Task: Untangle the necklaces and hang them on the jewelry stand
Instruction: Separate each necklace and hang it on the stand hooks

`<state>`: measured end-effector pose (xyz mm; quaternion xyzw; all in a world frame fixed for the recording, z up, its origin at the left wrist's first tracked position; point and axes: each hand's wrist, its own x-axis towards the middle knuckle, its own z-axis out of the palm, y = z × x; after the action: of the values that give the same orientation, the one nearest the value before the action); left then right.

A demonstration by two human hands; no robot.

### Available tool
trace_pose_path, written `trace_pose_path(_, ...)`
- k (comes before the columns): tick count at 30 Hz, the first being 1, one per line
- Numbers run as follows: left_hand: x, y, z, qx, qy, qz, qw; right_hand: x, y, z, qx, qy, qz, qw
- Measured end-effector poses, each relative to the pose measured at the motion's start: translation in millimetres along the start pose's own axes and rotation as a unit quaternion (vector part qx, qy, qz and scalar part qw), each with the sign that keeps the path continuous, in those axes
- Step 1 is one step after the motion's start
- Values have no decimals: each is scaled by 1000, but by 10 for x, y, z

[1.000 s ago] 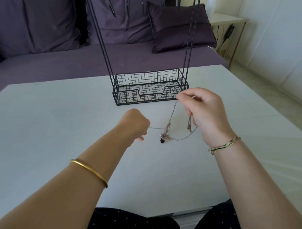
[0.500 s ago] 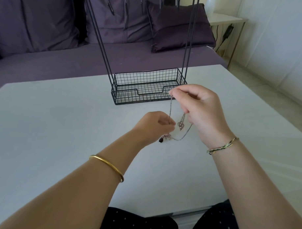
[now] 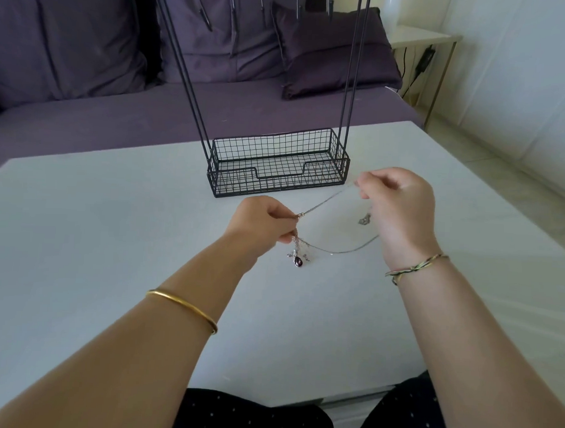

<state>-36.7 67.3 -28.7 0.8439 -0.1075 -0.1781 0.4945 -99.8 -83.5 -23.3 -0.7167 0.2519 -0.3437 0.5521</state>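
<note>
Two hands hold tangled necklaces above a white surface. The left hand pinches the chains by a clasp; a dark red pendant dangles below it. The right hand, farther right, pinches a chain end between curled fingers. The black wire stand sits just beyond.

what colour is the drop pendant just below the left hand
The pendant is a dark purplish red stone in a silver setting, seen best in the head view.
</note>
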Motion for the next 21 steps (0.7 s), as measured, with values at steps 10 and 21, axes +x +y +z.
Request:
trace_pose_path(10, 4, 99, -19, -109, 28, -121, 986, -54, 5, -44, -349, -10, -12, 937)
trace_pose_path(21, -20, 177, 45, -118, 8, -116, 986, -14, -122, 3, 207, 5, 193, 959)
